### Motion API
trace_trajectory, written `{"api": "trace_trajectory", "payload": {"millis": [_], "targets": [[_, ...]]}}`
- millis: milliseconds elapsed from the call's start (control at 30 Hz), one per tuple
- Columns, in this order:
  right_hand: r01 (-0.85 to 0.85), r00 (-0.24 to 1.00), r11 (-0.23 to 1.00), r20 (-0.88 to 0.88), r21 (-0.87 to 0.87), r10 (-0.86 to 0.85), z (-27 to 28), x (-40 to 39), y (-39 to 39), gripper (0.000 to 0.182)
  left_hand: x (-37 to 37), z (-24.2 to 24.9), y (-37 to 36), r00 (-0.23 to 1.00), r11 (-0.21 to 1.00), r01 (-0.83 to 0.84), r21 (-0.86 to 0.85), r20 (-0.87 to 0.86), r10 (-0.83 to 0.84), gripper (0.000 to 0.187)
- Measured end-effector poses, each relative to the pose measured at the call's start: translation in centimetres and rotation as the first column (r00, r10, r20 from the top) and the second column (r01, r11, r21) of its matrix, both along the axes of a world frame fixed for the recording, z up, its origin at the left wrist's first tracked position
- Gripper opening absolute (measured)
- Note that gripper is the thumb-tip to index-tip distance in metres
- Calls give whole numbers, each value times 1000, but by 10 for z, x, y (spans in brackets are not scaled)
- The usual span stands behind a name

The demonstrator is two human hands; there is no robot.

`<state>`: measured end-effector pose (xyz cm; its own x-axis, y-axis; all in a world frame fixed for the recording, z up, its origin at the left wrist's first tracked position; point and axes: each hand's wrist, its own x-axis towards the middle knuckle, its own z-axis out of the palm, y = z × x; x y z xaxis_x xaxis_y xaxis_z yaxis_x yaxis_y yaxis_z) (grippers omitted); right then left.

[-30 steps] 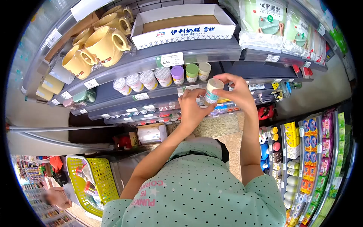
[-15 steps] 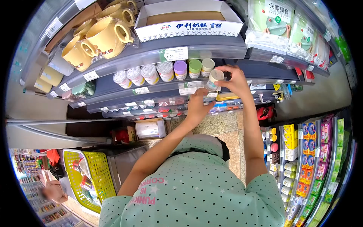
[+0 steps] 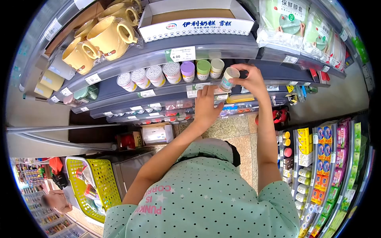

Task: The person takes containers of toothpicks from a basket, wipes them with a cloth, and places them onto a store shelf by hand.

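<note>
Well, just right of upper centre, a small cream-lidded container (image 3: 227, 83) was held by the right hand (image 3: 247, 79), its fingers and thumb clamped around the lid end. It was tilted there, in front of the shelf edge, with its clear lower part angled down and to the left. And the left hand (image 3: 207, 106)! That one was held just below and to the left, fingers stretched up and thumb spread, with nothing gripped in it. Its fingertips were placed over the shelf labels (image 3: 197, 93); whether they were touched could not be told. The two hands were kept apart, only a narrow gap being left between them.

Behind, across the upper middle of the frame, a row was lined up: four white-topped tubs (image 3: 154, 75), then a purple-lidded tub (image 3: 187, 70), a green-lidded tub (image 3: 203, 69) and, nearest the held container, a cream-lidded tub (image 3: 216, 68). Above them a white carton (image 3: 198, 31) was displayed at top centre, flanked by wrapped yellow mugs (image 3: 106, 37) at upper left and plastic-bagged packs (image 3: 282, 23) at upper right. Down at lower left, a yellow-green basket (image 3: 104, 180) was filled with assorted goods.
</note>
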<state>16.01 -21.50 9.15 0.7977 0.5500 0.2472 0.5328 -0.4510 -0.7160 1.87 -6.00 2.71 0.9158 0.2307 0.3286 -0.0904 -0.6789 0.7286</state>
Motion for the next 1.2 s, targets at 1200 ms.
{"api": "trace_trajectory", "payload": {"millis": [1200], "targets": [[128,950,991,290,-34,-112,-58,41,11,56,6,16,13,999,872,-8,489,-37,31,91]]}}
